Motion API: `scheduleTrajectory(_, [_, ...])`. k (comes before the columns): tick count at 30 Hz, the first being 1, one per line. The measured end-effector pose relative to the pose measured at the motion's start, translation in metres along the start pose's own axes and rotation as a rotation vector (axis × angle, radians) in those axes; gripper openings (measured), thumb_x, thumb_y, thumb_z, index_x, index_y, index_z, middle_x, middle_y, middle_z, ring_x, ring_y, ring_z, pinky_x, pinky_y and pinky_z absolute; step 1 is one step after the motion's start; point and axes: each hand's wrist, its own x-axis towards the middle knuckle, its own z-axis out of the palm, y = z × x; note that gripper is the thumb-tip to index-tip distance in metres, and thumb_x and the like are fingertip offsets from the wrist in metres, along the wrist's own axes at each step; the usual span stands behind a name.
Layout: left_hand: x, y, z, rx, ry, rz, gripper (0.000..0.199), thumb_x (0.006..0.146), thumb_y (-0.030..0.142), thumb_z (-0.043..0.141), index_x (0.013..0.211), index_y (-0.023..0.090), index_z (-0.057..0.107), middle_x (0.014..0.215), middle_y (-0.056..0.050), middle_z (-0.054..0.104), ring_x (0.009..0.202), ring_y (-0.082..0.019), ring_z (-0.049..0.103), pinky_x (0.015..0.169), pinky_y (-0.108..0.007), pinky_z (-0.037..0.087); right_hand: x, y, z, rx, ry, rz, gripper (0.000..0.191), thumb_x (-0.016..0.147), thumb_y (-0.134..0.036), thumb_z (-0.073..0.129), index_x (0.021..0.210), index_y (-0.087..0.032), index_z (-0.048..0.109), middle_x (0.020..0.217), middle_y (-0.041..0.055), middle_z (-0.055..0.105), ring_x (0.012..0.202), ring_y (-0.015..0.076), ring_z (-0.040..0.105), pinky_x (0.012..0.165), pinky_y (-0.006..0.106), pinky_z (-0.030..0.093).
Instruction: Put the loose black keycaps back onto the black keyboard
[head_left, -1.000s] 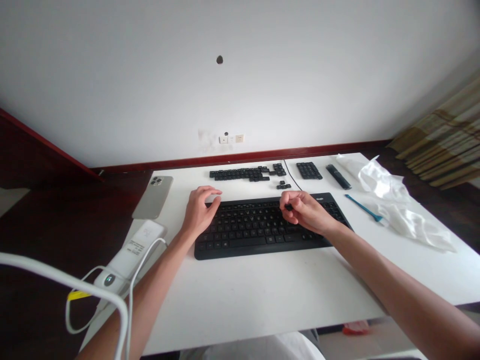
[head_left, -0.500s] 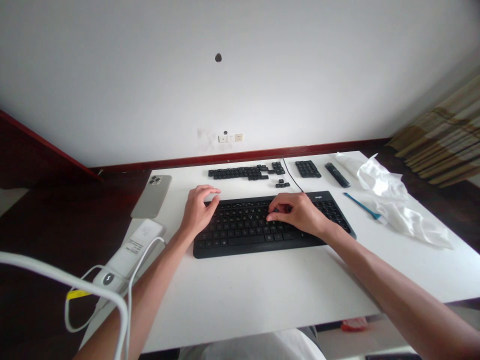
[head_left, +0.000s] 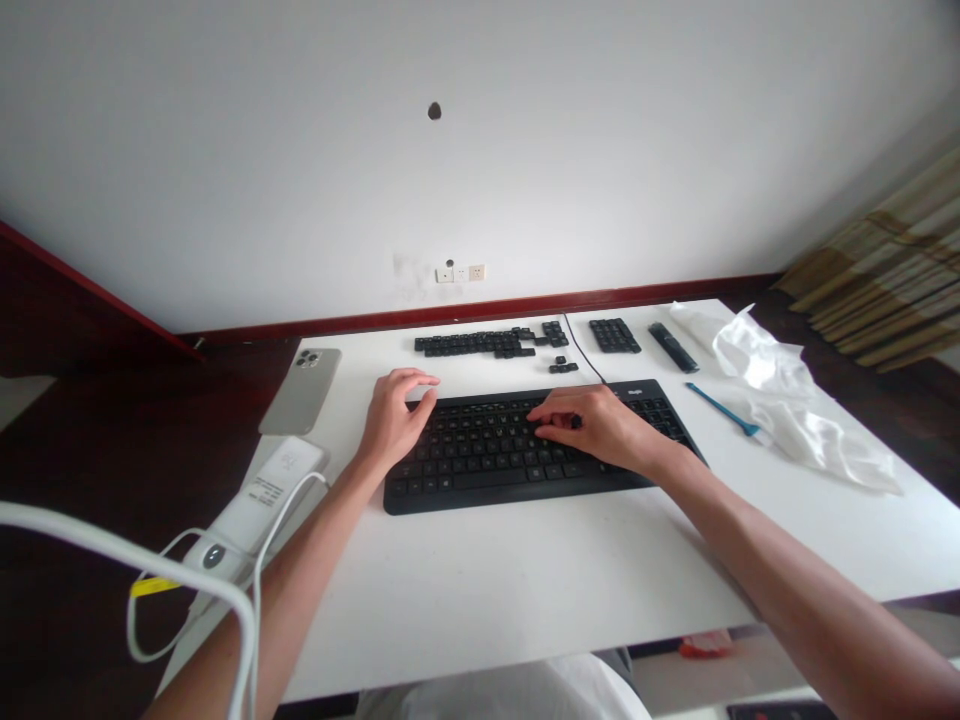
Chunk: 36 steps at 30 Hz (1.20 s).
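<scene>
A black keyboard [head_left: 480, 465] lies on the white table, with lettered keys in place over the part I can see. At its upper left corner rests my left hand [head_left: 397, 418], thumb and fingers apart, holding nothing. My right hand [head_left: 596, 425] is over the keyboard's right-centre part, fingers bent and index tip low at the upper key rows. A small dark spot shows between its thumb and fingers; whether that is a loose keycap or a gap, I cannot make out. Behind the keyboard lie rows of loose black keycaps [head_left: 472, 344], a small group of keycaps [head_left: 563, 367] and a keycap block [head_left: 615, 336].
On the right are a black stick-like object [head_left: 673, 347], a blue tool [head_left: 724, 408] and crumpled white wrapping [head_left: 817, 430]. A phone [head_left: 301, 392] and a white power strip [head_left: 259, 505] with cables lie left. A thin cable runs behind the keyboard.
My right index finger has stretched forward and left, and its tip is nearer the upper keys. My left hand stays at the keyboard's corner. The view has shifted slightly.
</scene>
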Motion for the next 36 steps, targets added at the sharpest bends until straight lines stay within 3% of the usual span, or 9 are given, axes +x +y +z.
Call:
scheduleTrajectory(9, [0.001, 0.002, -0.001, 0.000, -0.005, 0.022, 0.016, 0.096, 0.026, 0.061, 0.103, 0.024, 0.075, 0.113, -0.004, 0.073, 0.113, -0.024, 0.065, 0.109, -0.044, 0.045, -0.004, -0.006, 0.003, -0.089, 0.023, -0.049, 0.026, 0.100, -0.024, 0.059, 0.120, -0.024, 0.075, 0.105, 0.0065, 0.074, 0.079, 0.0172, 0.070, 0.071, 0.030, 0.055])
scheduleTrajectory(15, [0.001, 0.004, -0.002, 0.006, -0.005, 0.021, 0.016, 0.096, 0.025, 0.061, 0.102, 0.024, 0.076, 0.112, -0.004, 0.073, 0.113, -0.023, 0.065, 0.108, -0.044, 0.045, -0.005, -0.010, 0.005, -0.062, 0.054, -0.003, 0.014, 0.098, -0.025, 0.062, 0.098, -0.022, 0.076, 0.100, 0.0050, 0.076, 0.080, 0.0178, 0.072, 0.073, 0.030, 0.059])
scheduleTrajectory(25, [0.001, 0.001, -0.001, 0.011, -0.020, 0.015, 0.017, 0.096, 0.028, 0.061, 0.103, 0.024, 0.076, 0.114, -0.005, 0.072, 0.115, -0.024, 0.064, 0.110, -0.045, 0.044, -0.004, -0.005, 0.004, -0.061, 0.090, 0.021, 0.014, 0.093, -0.024, 0.067, 0.103, -0.022, 0.076, 0.100, 0.0039, 0.078, 0.081, 0.0179, 0.072, 0.076, 0.030, 0.060])
scheduleTrajectory(36, [0.001, 0.003, -0.002, 0.020, -0.029, 0.018, 0.017, 0.096, 0.027, 0.060, 0.103, 0.024, 0.075, 0.115, -0.005, 0.072, 0.115, -0.023, 0.063, 0.111, -0.045, 0.044, -0.005, -0.012, -0.007, -0.022, -0.116, -0.036, 0.015, 0.091, -0.025, 0.072, 0.104, -0.025, 0.079, 0.102, 0.0013, 0.080, 0.087, 0.0180, 0.074, 0.080, 0.027, 0.058])
